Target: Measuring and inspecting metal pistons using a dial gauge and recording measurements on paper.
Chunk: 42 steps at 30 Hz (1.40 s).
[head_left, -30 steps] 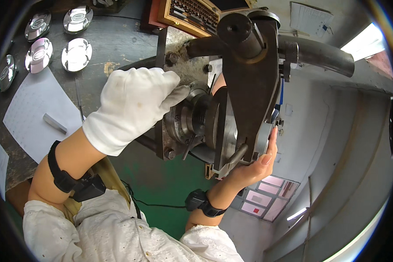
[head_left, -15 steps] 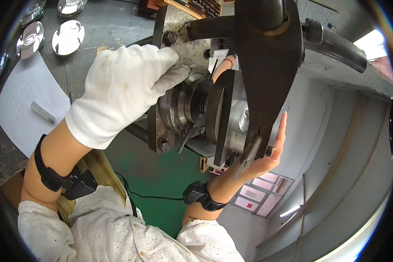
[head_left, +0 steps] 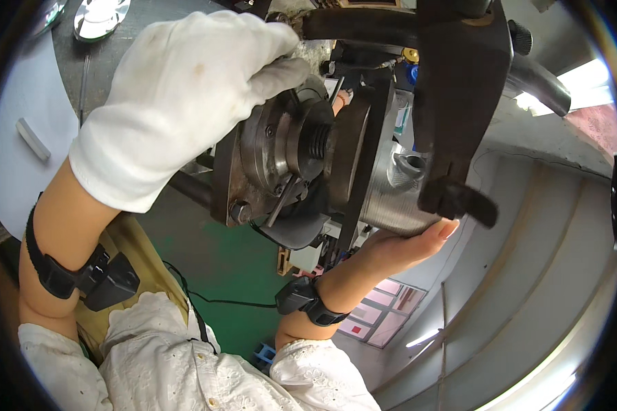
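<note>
My left hand [head_left: 192, 89], in a white glove, is closed with thumb and fingers pinched together at the upper side of a dark metal machine head [head_left: 267, 151]. Whatever it grips there is hidden. Bare, my right hand [head_left: 408, 250] cups a silver metal block [head_left: 394, 195] from below, with one digit along its lower edge and the other fingers hidden behind it. The block sits against a dark flat plate [head_left: 363, 164] and has a hollowed, curved shape in its side. Close to the fingertip hangs a wide dark metal arm [head_left: 459, 103] with a small lever [head_left: 476, 205] at its lower end.
Shiny round caps [head_left: 101, 17] lie on the dark table at the upper left, near a white sheet [head_left: 20, 116] with a small grey bar [head_left: 33, 139] on it. A thick dark rod [head_left: 360, 26] spans the top. Another person's hand [head_left: 343, 99] shows behind the machine.
The small lever has swung from pointing down-left to pointing right. My right hand's stretched fingers have left the block's right side. More of the silver block shows, and the whole view has shifted.
</note>
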Available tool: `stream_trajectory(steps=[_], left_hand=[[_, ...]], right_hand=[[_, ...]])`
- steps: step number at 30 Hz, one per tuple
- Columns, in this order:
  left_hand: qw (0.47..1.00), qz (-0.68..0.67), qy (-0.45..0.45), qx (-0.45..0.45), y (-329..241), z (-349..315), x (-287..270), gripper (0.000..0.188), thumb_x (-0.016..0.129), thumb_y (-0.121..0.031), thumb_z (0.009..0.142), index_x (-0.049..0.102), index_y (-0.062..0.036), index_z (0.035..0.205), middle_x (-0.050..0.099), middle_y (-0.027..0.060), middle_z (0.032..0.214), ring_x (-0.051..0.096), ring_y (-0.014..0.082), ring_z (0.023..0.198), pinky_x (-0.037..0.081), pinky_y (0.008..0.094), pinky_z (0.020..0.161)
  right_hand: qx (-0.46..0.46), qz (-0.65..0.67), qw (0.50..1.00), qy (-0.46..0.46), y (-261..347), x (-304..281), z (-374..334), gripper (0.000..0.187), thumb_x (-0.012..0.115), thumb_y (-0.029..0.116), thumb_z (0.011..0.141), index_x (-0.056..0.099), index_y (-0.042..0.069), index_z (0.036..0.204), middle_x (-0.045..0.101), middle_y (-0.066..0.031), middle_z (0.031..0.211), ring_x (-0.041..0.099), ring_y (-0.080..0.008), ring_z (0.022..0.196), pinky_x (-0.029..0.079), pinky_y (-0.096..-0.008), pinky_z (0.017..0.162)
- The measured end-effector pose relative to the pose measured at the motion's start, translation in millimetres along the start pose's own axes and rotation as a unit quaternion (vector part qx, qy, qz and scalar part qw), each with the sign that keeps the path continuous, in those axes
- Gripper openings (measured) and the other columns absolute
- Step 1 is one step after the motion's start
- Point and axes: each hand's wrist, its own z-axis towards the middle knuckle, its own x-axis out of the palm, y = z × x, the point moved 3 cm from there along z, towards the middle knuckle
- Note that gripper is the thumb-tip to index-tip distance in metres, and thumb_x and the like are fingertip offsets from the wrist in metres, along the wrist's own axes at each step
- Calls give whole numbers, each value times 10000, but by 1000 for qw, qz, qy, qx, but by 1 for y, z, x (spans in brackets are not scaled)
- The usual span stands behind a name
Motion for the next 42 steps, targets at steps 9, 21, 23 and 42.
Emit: stream_trajectory(steps=[9, 21, 23, 42], left_hand=[[998, 41, -20, -32, -7, -6, -5, 249, 586, -322, 849, 639, -80, 824, 617, 153, 735, 609, 346, 750, 466, 437, 656], [980, 154, -16, 127, -55, -89, 4, 319, 661, -261, 769, 480, -151, 530, 444, -8, 444, 501, 140, 419, 364, 313, 411], [971, 153, 90, 162, -59, -95, 20, 339, 653, -309, 775, 472, -152, 536, 437, -11, 458, 477, 132, 412, 337, 293, 398], [962, 258, -64, 62, -17, -15, 4, 53, 578, -162, 707, 596, -130, 669, 527, 5, 662, 569, 172, 671, 440, 309, 615]], right_hand=[[7, 24, 1000, 4, 0, -2, 1, 675, 262, 482, 961, 551, -64, 1235, 580, -177, 1169, 573, -226, 1020, 448, -334, 909], [22, 21, 1000, -1, 4, -2, 2, 623, 273, 444, 972, 566, -40, 1233, 597, -152, 1111, 578, -183, 939, 466, -273, 812], [26, 29, 999, 6, 5, -1, 1, 622, 270, 440, 974, 565, -42, 1233, 597, -152, 1107, 579, -184, 938, 469, -270, 805], [107, 61, 992, -31, 12, -2, -3, 478, 453, 428, 951, 562, -38, 969, 500, -23, 890, 444, -97, 791, 361, -220, 736]])
